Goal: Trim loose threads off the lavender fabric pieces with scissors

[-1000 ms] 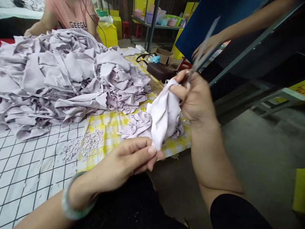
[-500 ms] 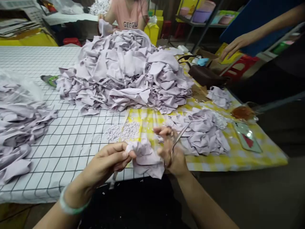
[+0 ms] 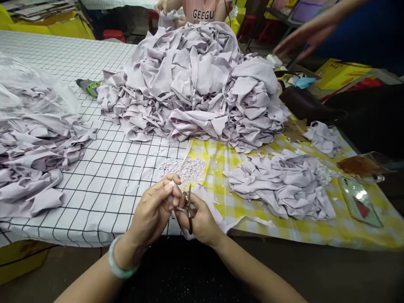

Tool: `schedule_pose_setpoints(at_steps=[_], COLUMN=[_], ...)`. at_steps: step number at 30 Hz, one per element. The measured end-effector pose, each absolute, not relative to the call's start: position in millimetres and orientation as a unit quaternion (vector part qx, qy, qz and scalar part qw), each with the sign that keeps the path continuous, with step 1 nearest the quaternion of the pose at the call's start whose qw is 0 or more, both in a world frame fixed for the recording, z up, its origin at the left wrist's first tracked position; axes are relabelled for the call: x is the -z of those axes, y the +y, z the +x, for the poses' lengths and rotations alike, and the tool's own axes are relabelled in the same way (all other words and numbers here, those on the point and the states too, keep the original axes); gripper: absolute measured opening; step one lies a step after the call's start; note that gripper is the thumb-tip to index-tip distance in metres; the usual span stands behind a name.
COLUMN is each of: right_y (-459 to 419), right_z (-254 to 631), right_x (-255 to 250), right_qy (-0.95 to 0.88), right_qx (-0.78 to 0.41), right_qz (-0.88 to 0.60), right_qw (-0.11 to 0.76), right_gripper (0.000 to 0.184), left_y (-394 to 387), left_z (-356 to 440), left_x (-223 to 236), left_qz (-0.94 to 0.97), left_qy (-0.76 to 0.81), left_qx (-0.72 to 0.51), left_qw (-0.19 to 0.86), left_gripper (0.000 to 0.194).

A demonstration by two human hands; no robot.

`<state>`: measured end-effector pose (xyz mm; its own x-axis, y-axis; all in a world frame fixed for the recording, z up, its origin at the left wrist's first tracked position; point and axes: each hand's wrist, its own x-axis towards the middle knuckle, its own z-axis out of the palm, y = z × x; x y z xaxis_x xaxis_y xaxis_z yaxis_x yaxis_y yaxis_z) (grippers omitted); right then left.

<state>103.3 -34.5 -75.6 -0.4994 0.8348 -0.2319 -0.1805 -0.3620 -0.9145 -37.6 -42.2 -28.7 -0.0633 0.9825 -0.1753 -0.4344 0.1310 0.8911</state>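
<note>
My left hand (image 3: 155, 206), with a pale bangle on its wrist, pinches the edge of a pale lilac fabric piece (image 3: 208, 202). Close against it, my right hand (image 3: 200, 219) is closed around a pair of small scissors (image 3: 190, 208), whose blades point up and away from me. The fabric hangs behind and to the right of my right hand, and a narrow strip of it trails over the table edge. Tiny fabric snippets (image 3: 191, 168) lie just beyond my fingers. Whether the scissor blades touch the cloth I cannot tell.
A large heap of lilac fabric (image 3: 195, 80) fills the table's middle, with smaller piles to the left (image 3: 28, 160) and right (image 3: 284, 183). A phone (image 3: 361, 202) lies near the right edge. A co-worker sits opposite; another person's arm (image 3: 318, 29) reaches in at upper right.
My right hand has come left with the scissors, up to my left hand. The view has shifted, so the table's things appear further right. The other person's arm has moved.
</note>
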Motion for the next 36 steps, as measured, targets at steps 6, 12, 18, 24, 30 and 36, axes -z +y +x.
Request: schedule_pose_setpoints(at_steps=[6, 12, 18, 24, 30, 36], right_y=[0.0, 11.5, 13.2, 15.3, 16.0, 15.8], right_z=[139.6, 151.7, 153.0, 154.3, 153.8, 153.3], right_x=[80.7, 65.6, 65.4, 63.5, 63.3, 64.3], right_qy=[-0.667, -0.791, -0.799, -0.800, -0.800, -0.803], right_qx=[-0.487, -0.334, -0.330, -0.329, -0.328, -0.314], right_qz=[-0.471, -0.447, -0.458, -0.456, -0.456, -0.452], right_qw=[0.311, 0.250, 0.208, 0.210, 0.211, 0.228], right_gripper=[0.038, 0.044, 0.050, 0.055, 0.056, 0.057], left_y=[-30.7, -28.8, -26.2, -22.2, -21.7, -21.9], left_z=[-27.8, -25.6, -24.7, -22.4, -20.7, -19.6], left_x=[58.5, 58.8, 61.2, 63.4, 67.1, 67.1], left_qz=[0.346, 0.506, 0.561, 0.606, 0.625, 0.635], left_qy=[0.497, 0.520, 0.513, 0.486, 0.466, 0.452], left_qx=[-0.564, -0.522, -0.505, -0.511, -0.510, -0.507], left_qw=[0.562, 0.447, 0.409, 0.368, 0.364, 0.368], left_gripper=[0.030, 0.037, 0.033, 0.027, 0.024, 0.023])
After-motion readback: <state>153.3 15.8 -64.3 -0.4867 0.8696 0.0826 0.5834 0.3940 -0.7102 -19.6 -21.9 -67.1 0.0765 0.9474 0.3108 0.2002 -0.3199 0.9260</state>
